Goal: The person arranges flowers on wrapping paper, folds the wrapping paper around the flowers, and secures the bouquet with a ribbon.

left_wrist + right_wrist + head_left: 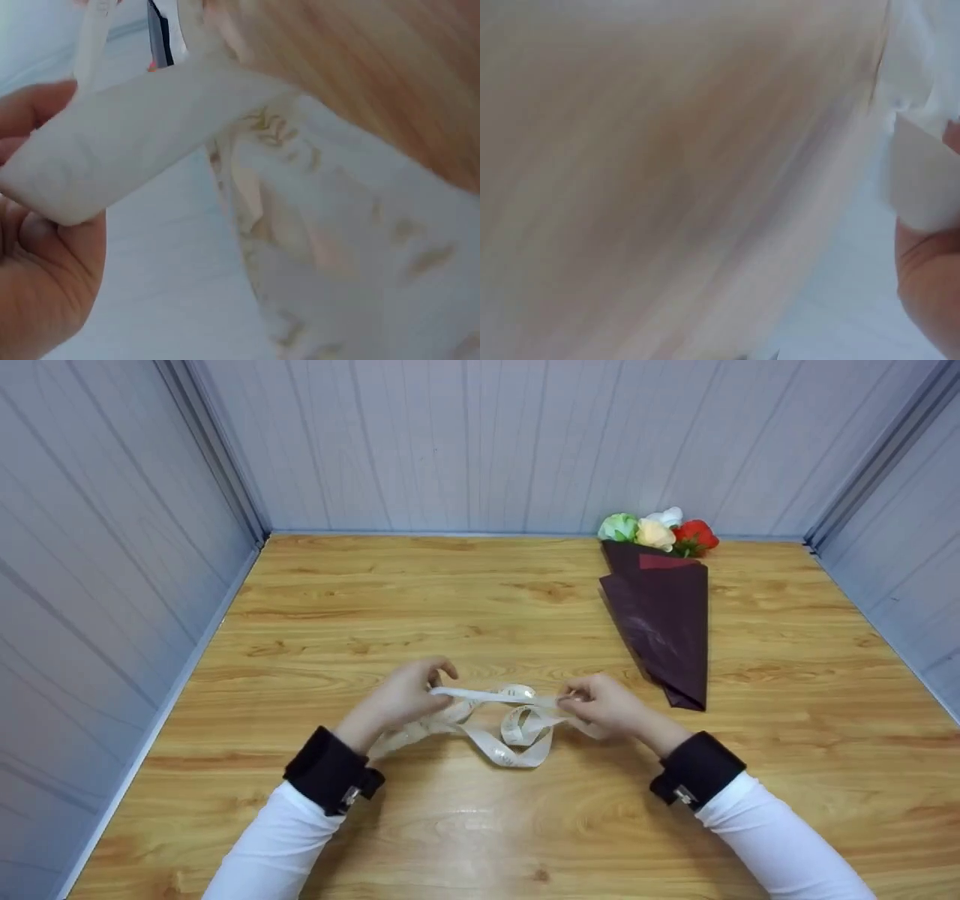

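A long white ribbon [501, 750] with gold print lies in loose loops on the wooden table, with one stretch pulled straight between both hands. My left hand [409, 688] pinches one end of that stretch between thumb and fingers. In the left wrist view the ribbon [142, 142] passes across the thumb and fingers, and a wide printed length hangs close to the camera. My right hand [600, 703] pinches the other end of the stretch. A short piece of ribbon [924, 172] shows at its thumb in the right wrist view.
Behind the right hand lies a bouquet wrapped in dark maroon paper [660, 622]. Its flowers, red [695, 537], cream [655, 535], pale green and white, point toward the back wall [465, 450]. Grey panels also enclose the wooden table [360, 607] left and right.
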Demonstrator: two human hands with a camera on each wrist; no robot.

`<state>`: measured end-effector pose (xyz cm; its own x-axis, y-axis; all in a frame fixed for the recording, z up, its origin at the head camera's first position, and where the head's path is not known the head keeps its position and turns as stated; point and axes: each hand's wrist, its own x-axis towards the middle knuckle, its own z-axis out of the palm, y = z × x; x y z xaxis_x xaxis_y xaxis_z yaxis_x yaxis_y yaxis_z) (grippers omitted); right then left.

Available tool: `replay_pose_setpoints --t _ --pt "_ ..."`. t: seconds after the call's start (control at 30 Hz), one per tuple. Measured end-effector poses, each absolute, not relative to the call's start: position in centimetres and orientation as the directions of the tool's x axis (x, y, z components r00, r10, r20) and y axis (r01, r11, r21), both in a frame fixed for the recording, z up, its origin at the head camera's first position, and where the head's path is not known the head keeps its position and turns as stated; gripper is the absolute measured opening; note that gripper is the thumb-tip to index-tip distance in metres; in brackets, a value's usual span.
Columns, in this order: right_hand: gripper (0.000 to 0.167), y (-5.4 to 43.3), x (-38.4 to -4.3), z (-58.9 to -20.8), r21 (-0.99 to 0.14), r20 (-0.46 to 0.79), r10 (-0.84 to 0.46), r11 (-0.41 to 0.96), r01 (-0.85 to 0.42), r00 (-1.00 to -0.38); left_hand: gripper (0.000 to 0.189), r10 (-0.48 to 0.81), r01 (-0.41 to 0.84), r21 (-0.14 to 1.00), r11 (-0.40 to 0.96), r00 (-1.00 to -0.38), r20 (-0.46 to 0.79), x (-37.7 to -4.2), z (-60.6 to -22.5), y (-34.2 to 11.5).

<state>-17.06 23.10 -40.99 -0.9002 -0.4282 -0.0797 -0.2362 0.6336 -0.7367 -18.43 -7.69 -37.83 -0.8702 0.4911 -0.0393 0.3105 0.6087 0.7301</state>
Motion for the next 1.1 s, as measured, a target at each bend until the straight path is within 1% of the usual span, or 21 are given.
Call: replay_pose_setpoints --t 0.07,0.17,0.3,0.37,0.43,0.5,0.53,0.57,0.63,0.67,0.73,0.77,0.83,0.9,0.93,1.0,1.03,1.1 --pt "0.017 24.3 -17.2 -40.9 -0.682 -0.075 -0.377 0.695 -0.228 -0.923 0.027 0.423 0.284 0.727 0.625 -0.906 -0.01 -18.8 -37.8 -8.7" --pt "0.02 26.1 -17.4 -40.7 -0.631 -0.106 -0.307 0.756 -0.175 -0.946 0.021 0.334 0.242 0.731 0.638 -0.943 0.02 -19.4 -37.7 -10.4" --pt "0.023 28.4 -17.6 -40.3 -0.54 -0.148 -0.241 0.832 -0.126 -0.959 0.024 0.255 0.174 0.738 0.652 -0.967 0.002 -19.9 -37.3 -12.5" --pt "0.019 29.3 -17.7 -40.1 -0.487 -0.156 -0.204 0.867 -0.104 -0.966 0.025 0.222 0.135 0.74 0.659 -0.975 -0.02 -19.9 -37.1 -13.4" --pt "0.018 30.1 -17.7 -39.9 -0.479 -0.18 -0.147 0.877 -0.044 -0.973 0.026 0.196 0.101 0.751 0.652 -0.98 -0.038 -20.0 -37.1 -14.2" --pt "0.016 30.8 -17.8 -39.8 -0.552 -0.188 -0.093 0.833 0.026 -0.978 0.027 0.169 0.064 0.767 0.639 -0.984 -0.059 -19.9 -37.1 -14.8" --pt "0.015 31.0 -17.8 -39.9 -0.619 -0.185 -0.068 0.783 0.062 -0.98 0.027 0.157 0.052 0.772 0.633 -0.986 -0.062 -19.9 -37.1 -15.0" --pt "0.017 31.2 -17.8 -40.0 -0.719 -0.187 -0.055 0.688 0.098 -0.981 0.027 0.148 0.039 0.777 0.628 -0.987 -0.069 -19.9 -37.2 -15.2" --pt "0.023 31.3 -17.7 -40.3 -0.899 -0.16 -0.05 0.419 0.124 -0.986 0.027 0.135 0.034 0.784 0.62 -0.989 -0.064 -20.0 -37.4 -15.3" --pt "0.025 31.3 -17.7 -40.5 -0.954 -0.142 -0.048 0.274 0.124 -0.989 0.027 0.135 0.037 0.781 0.623 -0.989 -0.061 -20.1 -37.5 -15.2" --pt "0.032 31.2 -17.6 -40.9 -0.994 -0.104 -0.061 0.033 0.102 -0.993 0.026 0.135 0.034 0.778 0.628 -0.989 -0.066 -20.1 -37.7 -15.1" --pt "0.036 31.1 -17.6 -41.0 -0.995 -0.091 -0.082 -0.045 0.095 -0.993 0.026 0.138 0.033 0.775 0.631 -0.988 -0.07 -20.1 -37.8 -15.0" --pt "0.033 31.1 -17.5 -41.2 -0.993 -0.063 -0.139 -0.086 0.075 -0.988 0.026 0.148 0.033 0.772 0.635 -0.986 -0.08 -20.2 -37.9 -14.8" --pt "0.03 31.1 -17.5 -41.3 -0.997 -0.051 -0.232 -0.036 0.061 -0.971 0.026 0.157 0.026 0.776 0.63 -0.983 -0.094 -20.2 -37.9 -14.7" --pt "0.027 31.2 -17.5 -41.3 -0.999 -0.048 -0.277 0.033 0.041 -0.96 0.027 0.158 0.026 0.775 0.631 -0.983 -0.096 -20.2 -37.8 -14.6" --pt "0.017 31.2 -17.4 -41.2 -0.974 -0.066 -0.35 0.227 -0.016 -0.934 0.027 0.154 0.02 0.773 0.634 -0.983 -0.101 -20.2 -37.7 -14.6" --pt "0.014 31.2 -17.3 -41.2 -0.941 -0.083 -0.376 0.335 -0.051 -0.923 0.028 0.15 0.017 0.773 0.635 -0.983 -0.102 -20.2 -37.6 -14.6" --pt "0.016 31.3 -17.3 -41.2 -0.845 -0.12 -0.403 0.521 -0.12 -0.907 0.028 0.141 0.011 0.772 0.636 -0.985 -0.102 -20.2 -37.5 -14.8"
